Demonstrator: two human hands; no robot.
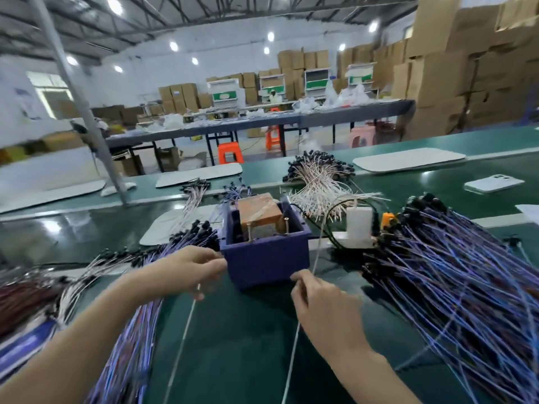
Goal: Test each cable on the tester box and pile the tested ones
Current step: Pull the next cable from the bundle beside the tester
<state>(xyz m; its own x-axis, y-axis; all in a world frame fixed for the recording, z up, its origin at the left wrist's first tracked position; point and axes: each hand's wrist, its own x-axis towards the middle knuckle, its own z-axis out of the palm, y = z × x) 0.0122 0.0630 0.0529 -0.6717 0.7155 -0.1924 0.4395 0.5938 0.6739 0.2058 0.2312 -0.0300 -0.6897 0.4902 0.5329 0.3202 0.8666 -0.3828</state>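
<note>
Closest to me, a thin white wire (pixel 188 319) trails off the green bench (pixel 239 345) from the left hand (pixel 192 269), which pinches it between thumb and curled fingers. A second white wire (pixel 290 360) runs through the right hand (pixel 323 310), nipped at the fingertips and carrying on up past the box corner. Whether these are two ends of one cable, I can't tell.

Both hands sit low, wrists near the bench, either side of the blue tester box's (pixel 265 260) front wall, the left touching or almost touching its corner. I'd judge the step is bringing the ends up to the two upright metal pins (pixel 249 231) inside, beside the orange-taped block (pixel 259 212). It'd go best gripping close to each tip, one end per pin, with the slack kept off the heaps.

A heap of blue cables (pixel 140 330) lies left and a bigger blue heap (pixel 466 287) right. Which holds the tested ones isn't clear. White cables (pixel 318 185) lie beyond.
</note>
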